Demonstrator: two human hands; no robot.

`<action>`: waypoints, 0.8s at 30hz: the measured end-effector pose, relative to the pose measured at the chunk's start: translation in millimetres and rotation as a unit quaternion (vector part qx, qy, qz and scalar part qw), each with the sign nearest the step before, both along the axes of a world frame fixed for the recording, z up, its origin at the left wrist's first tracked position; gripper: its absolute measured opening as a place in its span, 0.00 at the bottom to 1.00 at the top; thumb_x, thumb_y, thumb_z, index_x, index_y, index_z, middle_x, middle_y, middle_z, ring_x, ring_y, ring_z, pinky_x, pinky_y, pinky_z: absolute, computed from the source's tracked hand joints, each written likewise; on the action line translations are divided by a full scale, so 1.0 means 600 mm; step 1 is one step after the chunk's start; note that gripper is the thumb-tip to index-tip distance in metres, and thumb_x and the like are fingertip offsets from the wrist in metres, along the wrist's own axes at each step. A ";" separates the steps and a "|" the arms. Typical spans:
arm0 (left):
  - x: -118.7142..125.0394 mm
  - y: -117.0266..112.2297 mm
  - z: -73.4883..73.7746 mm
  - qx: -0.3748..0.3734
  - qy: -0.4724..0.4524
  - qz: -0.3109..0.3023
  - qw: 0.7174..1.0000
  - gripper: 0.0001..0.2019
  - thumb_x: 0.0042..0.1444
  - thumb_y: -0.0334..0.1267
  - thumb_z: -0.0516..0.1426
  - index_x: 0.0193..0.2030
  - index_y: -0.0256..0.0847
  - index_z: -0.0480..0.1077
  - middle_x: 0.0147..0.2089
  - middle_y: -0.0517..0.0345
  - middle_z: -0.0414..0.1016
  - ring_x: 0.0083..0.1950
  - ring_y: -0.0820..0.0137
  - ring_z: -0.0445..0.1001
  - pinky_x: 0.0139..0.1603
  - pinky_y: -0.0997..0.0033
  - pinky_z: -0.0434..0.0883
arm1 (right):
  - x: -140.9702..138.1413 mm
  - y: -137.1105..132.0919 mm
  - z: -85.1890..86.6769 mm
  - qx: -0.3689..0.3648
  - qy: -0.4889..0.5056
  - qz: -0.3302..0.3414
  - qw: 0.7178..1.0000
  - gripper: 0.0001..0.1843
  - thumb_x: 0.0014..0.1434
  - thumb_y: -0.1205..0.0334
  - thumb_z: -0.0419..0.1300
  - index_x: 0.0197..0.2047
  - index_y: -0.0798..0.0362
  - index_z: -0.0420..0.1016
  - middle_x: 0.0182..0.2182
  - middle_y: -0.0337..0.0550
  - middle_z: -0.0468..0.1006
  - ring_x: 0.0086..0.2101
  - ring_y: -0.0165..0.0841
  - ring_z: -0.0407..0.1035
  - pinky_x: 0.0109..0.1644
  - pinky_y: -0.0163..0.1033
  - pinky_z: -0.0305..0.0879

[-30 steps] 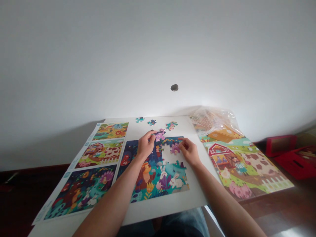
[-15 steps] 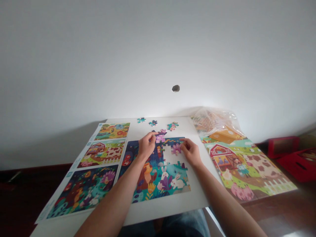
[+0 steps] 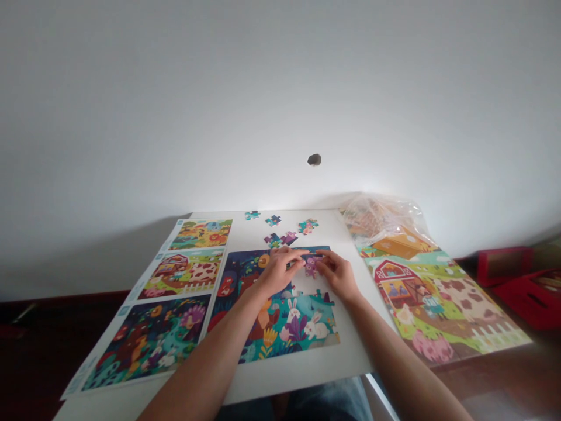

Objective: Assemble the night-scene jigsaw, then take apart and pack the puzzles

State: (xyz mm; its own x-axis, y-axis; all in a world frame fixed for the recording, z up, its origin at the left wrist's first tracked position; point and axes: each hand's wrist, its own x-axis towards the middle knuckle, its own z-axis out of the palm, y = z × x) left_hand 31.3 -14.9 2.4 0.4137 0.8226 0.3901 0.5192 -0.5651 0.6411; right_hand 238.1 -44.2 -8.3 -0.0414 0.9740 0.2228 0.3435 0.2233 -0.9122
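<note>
- Forest puzzle [image 3: 298,327]: the landmark, partly assembled and flat on the white table [image 3: 258,383]; its near part shows rabbits, and a white gap lies in its right half.
- Pink section [image 3: 311,266]: at the far right part of the forest puzzle, beyond the gap and between the two hands.
- Left hand [image 3: 284,270]: over the far middle of the forest puzzle, fingers bent toward the pink section; whether a piece is gripped cannot be told.
- Right hand [image 3: 336,273]: at the forest puzzle's far right edge, thumb and forefinger curled at the pink section; contact shows, but whether they pinch it cannot be told.
- Loose puzzle pieces [image 3: 308,226]: scattered beyond the forest puzzle, several close to its far edge.
- Picture sheet [image 3: 149,339]: left of the forest puzzle, bearing three printed scenes, the nearest a dark forest.
- Farm puzzle [image 3: 442,307]: right of the forest puzzle, showing a barn and cow.
- Clear plastic bag [image 3: 381,213] and orange box [image 3: 398,242]: beyond and right of the forest puzzle.
</note>
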 end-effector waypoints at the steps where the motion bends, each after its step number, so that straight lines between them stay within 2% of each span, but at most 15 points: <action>1: -0.003 0.003 -0.002 0.006 0.013 0.035 0.999 0.14 0.62 0.39 0.53 0.53 0.49 0.73 0.43 0.55 0.80 0.49 0.62 0.74 0.55 0.60 0.66 | 0.002 0.002 -0.003 0.005 0.001 -0.029 1.000 0.22 0.59 0.50 0.58 0.51 0.55 0.74 0.24 0.36 0.72 0.25 0.30 0.63 0.31 0.34 0.60; 3: -0.010 0.010 -0.007 0.019 0.047 0.133 0.990 0.14 0.59 0.35 0.54 0.49 0.47 0.75 0.45 0.53 0.79 0.51 0.59 0.72 0.53 0.58 0.66 | 0.010 0.011 -0.007 0.009 0.005 -0.091 0.996 0.23 0.59 0.50 0.57 0.52 0.55 0.74 0.24 0.37 0.72 0.25 0.30 0.63 0.31 0.35 0.61; 6: -0.023 0.019 -0.010 0.024 0.094 0.282 0.954 0.15 0.54 0.29 0.54 0.45 0.45 0.76 0.48 0.50 0.77 0.51 0.54 0.70 0.50 0.55 0.65 | 0.025 0.037 -0.008 -0.016 -0.017 -0.143 0.989 0.24 0.57 0.53 0.58 0.54 0.55 0.72 0.27 0.39 0.76 0.26 0.32 0.67 0.33 0.36 0.62; 9: -0.034 0.025 -0.009 0.026 0.114 0.350 0.929 0.18 0.52 0.28 0.54 0.49 0.44 0.74 0.54 0.48 0.74 0.55 0.51 0.66 0.50 0.51 0.63 | 0.036 0.078 -0.002 -0.039 -0.069 -0.159 0.984 0.24 0.54 0.57 0.59 0.54 0.55 0.73 0.28 0.42 0.79 0.28 0.33 0.69 0.34 0.37 0.62; 12: -0.042 0.029 -0.013 0.020 0.127 0.361 0.924 0.19 0.54 0.31 0.55 0.53 0.44 0.72 0.61 0.48 0.70 0.58 0.45 0.61 0.51 0.45 0.61 | 0.033 0.118 -0.001 -0.024 -0.099 -0.185 0.977 0.22 0.54 0.60 0.58 0.53 0.55 0.74 0.30 0.43 0.80 0.30 0.34 0.71 0.37 0.37 0.63; 16: -0.049 0.031 -0.024 0.015 0.143 0.333 0.932 0.16 0.56 0.37 0.56 0.51 0.46 0.74 0.59 0.49 0.71 0.59 0.42 0.59 0.52 0.39 0.57 | 0.017 0.141 -0.017 0.006 -0.150 -0.205 0.967 0.21 0.57 0.62 0.55 0.54 0.55 0.73 0.34 0.45 0.79 0.33 0.35 0.72 0.41 0.38 0.63; 20: -0.054 0.037 -0.026 0.015 0.124 0.330 0.936 0.11 0.54 0.40 0.60 0.44 0.47 0.76 0.54 0.50 0.75 0.56 0.44 0.62 0.51 0.43 0.57 | 0.011 0.141 -0.032 0.036 -0.218 -0.215 0.951 0.21 0.56 0.62 0.58 0.53 0.54 0.74 0.40 0.49 0.77 0.37 0.36 0.71 0.44 0.39 0.63; 24: -0.057 0.046 -0.021 -0.004 0.102 0.329 0.939 0.08 0.52 0.40 0.63 0.40 0.48 0.77 0.50 0.51 0.76 0.54 0.47 0.63 0.51 0.48 0.58 | 0.011 0.140 -0.031 0.029 -0.237 -0.209 0.948 0.20 0.58 0.60 0.58 0.53 0.54 0.74 0.40 0.49 0.75 0.38 0.37 0.71 0.44 0.39 0.64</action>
State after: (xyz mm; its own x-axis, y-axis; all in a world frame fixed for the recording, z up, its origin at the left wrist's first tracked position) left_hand -3.0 12.7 -10.1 -0.1197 0.9287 0.3510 0.8672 -0.0743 0.4923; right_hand 244.9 39.6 -26.7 0.2375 0.9141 0.3287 0.7814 0.0212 -0.6237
